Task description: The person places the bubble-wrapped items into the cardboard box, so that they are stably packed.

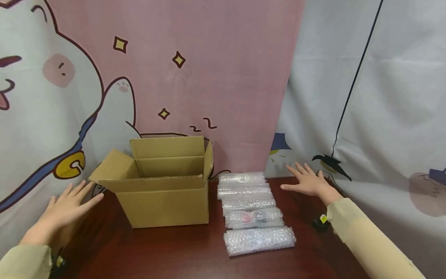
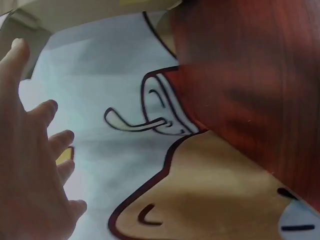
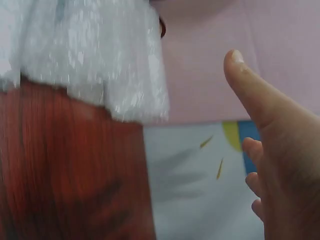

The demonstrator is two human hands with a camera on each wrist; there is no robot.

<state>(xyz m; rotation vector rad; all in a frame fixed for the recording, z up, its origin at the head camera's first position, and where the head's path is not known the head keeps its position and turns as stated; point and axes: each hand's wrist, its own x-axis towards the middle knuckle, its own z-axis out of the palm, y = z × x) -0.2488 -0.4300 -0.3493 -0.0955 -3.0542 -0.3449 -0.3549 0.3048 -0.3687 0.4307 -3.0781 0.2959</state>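
An open cardboard box (image 1: pixel 163 207) stands on the table, its flaps spread upward and outward. To its right, several bubble-wrapped packages (image 1: pixel 259 240) lie in a column running from front to back; one shows red and dark patches through the wrap. My left hand (image 1: pixel 64 209) hovers left of the box, fingers spread, holding nothing. On the far side, my right hand (image 1: pixel 308 182) is held out right of the packages with its fingers extended and nothing in it. In the right wrist view the package ends (image 3: pixel 135 75) appear beside that hand's thumb.
The dark red-brown table (image 1: pixel 174 255) meets a printed cloth backdrop (image 1: pixel 216 77) at the back and sides. A black cord (image 1: pixel 359 69) hangs down the cloth on the right. Small dark wrist devices (image 1: pixel 321 223) sit under both forearms.
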